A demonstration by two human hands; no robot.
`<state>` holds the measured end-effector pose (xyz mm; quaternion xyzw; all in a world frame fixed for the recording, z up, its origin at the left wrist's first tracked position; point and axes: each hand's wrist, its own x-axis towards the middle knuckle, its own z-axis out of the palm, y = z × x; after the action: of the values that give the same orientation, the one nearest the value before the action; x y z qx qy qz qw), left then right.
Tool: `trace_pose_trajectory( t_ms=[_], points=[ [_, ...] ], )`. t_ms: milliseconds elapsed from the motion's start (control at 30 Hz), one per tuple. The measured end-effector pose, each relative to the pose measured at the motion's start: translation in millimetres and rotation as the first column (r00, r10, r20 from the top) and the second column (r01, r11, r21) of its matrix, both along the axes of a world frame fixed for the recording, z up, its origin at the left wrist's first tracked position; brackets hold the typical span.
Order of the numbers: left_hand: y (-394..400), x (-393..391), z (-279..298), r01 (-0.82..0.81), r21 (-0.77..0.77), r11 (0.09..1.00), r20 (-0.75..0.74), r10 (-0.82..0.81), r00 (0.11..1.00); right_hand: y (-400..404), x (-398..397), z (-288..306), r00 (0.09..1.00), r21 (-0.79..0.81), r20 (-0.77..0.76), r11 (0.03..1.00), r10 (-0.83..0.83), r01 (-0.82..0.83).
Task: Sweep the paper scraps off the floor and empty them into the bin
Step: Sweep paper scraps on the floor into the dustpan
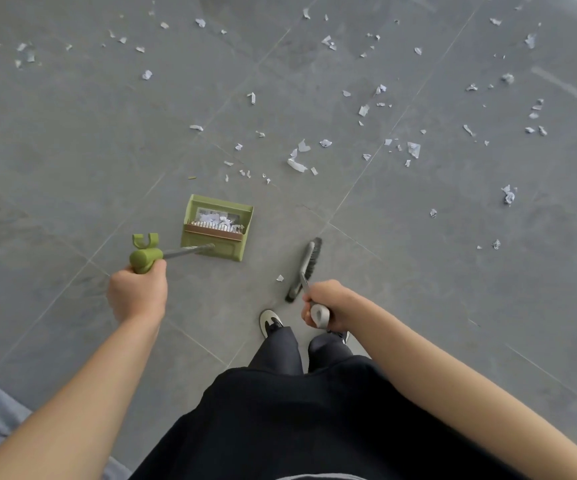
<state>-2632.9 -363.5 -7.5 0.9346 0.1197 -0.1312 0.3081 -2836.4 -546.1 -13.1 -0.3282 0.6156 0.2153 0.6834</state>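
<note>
Gripping the green handle of the dustpan (216,227) with the left hand (137,294), fingers wrapped right round the grip; clutching the grey broom (306,268) handle in the right hand (328,304), fingers curled tight about it. Standing the dustpan on the grey tiled floor (72,150) near the middle of the visible floor, just ahead of the feet, with a small heap of paper already lying inside it. Holding the broom head just right of the pan, apart from it, bristles low to the tiles — touching or hovering, hard to say. Leaving one scrap beside the broom, a loose cluster of paper scraps (297,161) just beyond the pan, and many more strewn toward the far edge and the right side of the floor. Judging the sweeping as only partly done — most scraps not yet gathered, emptying not yet begun, and no bin showing anywhere in view.
</note>
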Motion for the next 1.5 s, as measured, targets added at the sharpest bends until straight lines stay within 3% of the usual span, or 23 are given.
trace_pose_trajectory(
  t_ms=[67,167,267,367,600,767,933,1067,1233,1500],
  points=[
    [1,2,0,0.000,-0.003,1.000,0.000,0.000,1.000,-3,2,-9,0.969,0.097,0.020,0.965,-0.247,0.244],
    [-1,4,1,0.002,-0.010,1.000,-0.016,-0.002,1.000,-14,3,-22,0.848,0.213,0.044,0.834,-0.528,0.509],
    [-8,3,-1,0.008,-0.005,1.000,-0.027,-0.008,1.000,-32,0,-23,0.725,0.258,0.071,0.714,-0.686,0.651],
    [-20,1,-3,0.022,-0.002,1.000,-0.019,-0.022,1.000,-57,-4,-13,0.683,0.225,0.097,0.684,-0.724,0.694],
    [-80,-10,-5,0.012,0.039,0.999,-0.013,-0.012,1.000,-152,-43,4,0.773,-0.087,0.105,0.769,-0.625,0.633],
    [-128,-22,-6,-0.085,0.014,0.996,0.003,0.085,0.996,-240,-78,-5,0.815,-0.307,-0.014,0.779,-0.579,0.547],
    [-167,-27,-14,-0.153,-0.052,0.987,-0.025,0.152,0.988,-319,-114,-35,0.814,-0.406,-0.140,0.782,-0.564,0.473],
    [-190,-29,-24,-0.177,-0.076,0.981,-0.045,0.174,0.984,-364,-138,-55,0.826,-0.391,-0.242,0.831,-0.508,0.396],
    [-209,-26,-31,-0.231,-0.142,0.963,-0.038,0.228,0.973,-391,-155,-60,0.903,-0.330,-0.347,0.934,-0.254,0.136],
    [-211,-14,-26,-0.159,-0.028,0.987,-0.054,0.157,0.986,-377,-83,-41,0.952,-0.264,-0.305,0.963,-0.035,-0.049]
  ],
)
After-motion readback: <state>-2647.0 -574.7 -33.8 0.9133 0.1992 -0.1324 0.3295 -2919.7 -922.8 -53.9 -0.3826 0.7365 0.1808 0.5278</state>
